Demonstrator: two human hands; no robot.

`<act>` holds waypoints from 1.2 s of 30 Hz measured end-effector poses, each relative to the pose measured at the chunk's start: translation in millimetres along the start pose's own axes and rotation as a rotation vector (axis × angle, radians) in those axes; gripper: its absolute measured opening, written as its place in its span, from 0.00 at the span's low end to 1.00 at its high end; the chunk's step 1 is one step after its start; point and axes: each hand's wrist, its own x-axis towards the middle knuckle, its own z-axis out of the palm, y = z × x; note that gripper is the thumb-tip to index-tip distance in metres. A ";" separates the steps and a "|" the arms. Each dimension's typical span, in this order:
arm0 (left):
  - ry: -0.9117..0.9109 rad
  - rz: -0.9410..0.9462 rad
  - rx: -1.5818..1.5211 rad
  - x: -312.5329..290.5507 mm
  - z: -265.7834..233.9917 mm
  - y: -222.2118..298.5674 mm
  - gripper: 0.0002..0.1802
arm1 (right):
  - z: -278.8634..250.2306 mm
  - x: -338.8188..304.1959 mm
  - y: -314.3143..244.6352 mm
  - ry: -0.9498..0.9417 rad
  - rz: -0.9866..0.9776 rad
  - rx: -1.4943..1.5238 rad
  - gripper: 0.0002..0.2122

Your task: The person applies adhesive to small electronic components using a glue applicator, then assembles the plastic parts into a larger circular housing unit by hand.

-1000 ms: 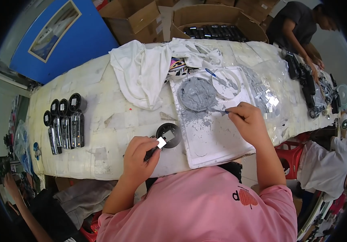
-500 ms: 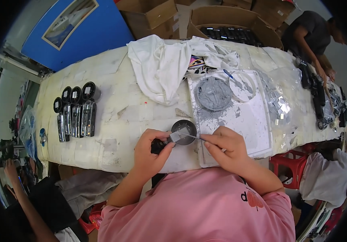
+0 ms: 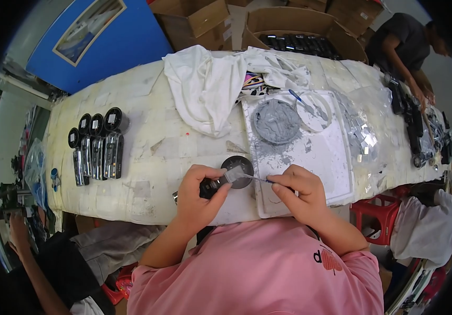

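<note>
My left hand (image 3: 197, 194) is wrapped around the handle of a black device with a round, cup-like head (image 3: 241, 164). Over the edge of that head lies a small greyish flat square piece (image 3: 232, 175), close to my left thumb and fingertips. My right hand (image 3: 305, 195) pinches a thin spatula-like tool (image 3: 259, 179), its tip reaching to the flat piece; whether the two touch I cannot tell. Just beyond sits a round tub of grey paste (image 3: 276, 122) on a white tray (image 3: 310, 176). Next to it, a blue-handled spatula (image 3: 295, 95) rests on a white round lid (image 3: 325, 103).
Several similar black devices (image 3: 112, 152) are lined up at the left. White cloths (image 3: 205, 89) lie at the far middle. Shiny small squares (image 3: 362, 137) on plastic spread right of the tray. A person (image 3: 402, 50) works at the far right; another person's arm (image 3: 31, 262) shows lower left.
My right hand and its tool have drawn back slightly to the right. The device in my left hand has tilted a little, and the whole view has shifted slightly.
</note>
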 end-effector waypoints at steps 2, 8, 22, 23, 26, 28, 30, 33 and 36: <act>0.013 0.010 0.006 1.1 1.5 -0.3 0.17 | -0.6 1.2 2.8 -0.003 0.199 0.143 0.09; -0.089 0.148 0.298 16.9 5.8 16.7 0.20 | -10.2 3.7 14.1 0.063 0.438 0.499 0.08; -0.085 0.402 0.833 20.1 15.0 28.5 0.13 | -43.4 3.5 27.8 0.294 0.366 0.637 0.09; -0.087 0.404 0.850 19.2 15.6 27.4 0.13 | -43.2 3.3 28.0 0.294 0.366 0.638 0.09; -0.097 0.485 0.867 15.4 14.7 21.1 0.15 | -40.3 3.0 28.9 0.264 0.408 0.594 0.09; -0.127 0.477 0.842 13.1 14.0 17.9 0.17 | -37.6 2.4 32.1 0.212 0.377 0.572 0.09; -0.157 0.470 0.816 11.4 11.2 17.7 0.19 | -34.0 2.7 30.5 0.190 0.366 0.517 0.09; -0.190 0.396 0.710 6.7 3.1 19.6 0.22 | -29.1 0.5 25.2 0.111 0.287 0.355 0.09; -0.089 0.319 0.684 1.5 -4.2 11.3 0.28 | -21.7 1.1 22.7 0.039 0.100 0.156 0.09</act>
